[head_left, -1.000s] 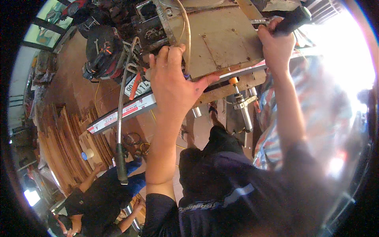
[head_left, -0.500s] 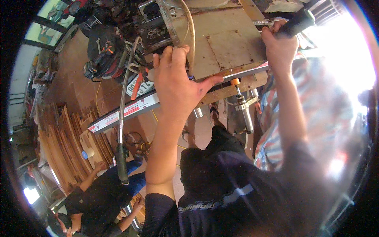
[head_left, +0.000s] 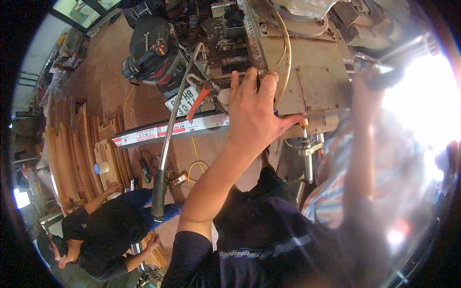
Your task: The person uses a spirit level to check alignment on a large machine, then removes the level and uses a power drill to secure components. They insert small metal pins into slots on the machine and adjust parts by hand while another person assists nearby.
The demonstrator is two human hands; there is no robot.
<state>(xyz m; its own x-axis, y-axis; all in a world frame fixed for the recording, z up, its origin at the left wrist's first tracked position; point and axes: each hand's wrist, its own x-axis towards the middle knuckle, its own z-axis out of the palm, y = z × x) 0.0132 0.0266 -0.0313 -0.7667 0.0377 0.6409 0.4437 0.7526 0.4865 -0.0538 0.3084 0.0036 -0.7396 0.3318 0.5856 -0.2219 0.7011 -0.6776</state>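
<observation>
My left hand point(head_left: 252, 113) lies over a long metal profile point(head_left: 177, 129) with red-and-white printed film, its fingers spread and its thumb stretched along the near side. The profile runs from the left to the front of a machine's worn beige plate point(head_left: 317, 84); my palm hides part of it. At the right, my right hand point(head_left: 367, 93) is closed round a dark handle point(head_left: 388, 79), blurred by motion and glare. Beside my left fingers are a hose point(head_left: 287, 53) and a clamp with an orange-red handle point(head_left: 198, 104). A metal cylinder point(head_left: 308, 161) hangs below the plate.
A long lever point(head_left: 159, 197) with a black grip juts toward me at the left. Beyond it sits a black tool bag point(head_left: 150, 43). Wooden strips point(head_left: 72, 158) lie at the far left, near another person point(head_left: 105, 223). A striped sheet point(head_left: 331, 187) covers something at the right.
The whole view has shifted, so the machine sits farther right and lower. My right hand and the dark handle have come down nearer to me. My left hand stays on the profile.
</observation>
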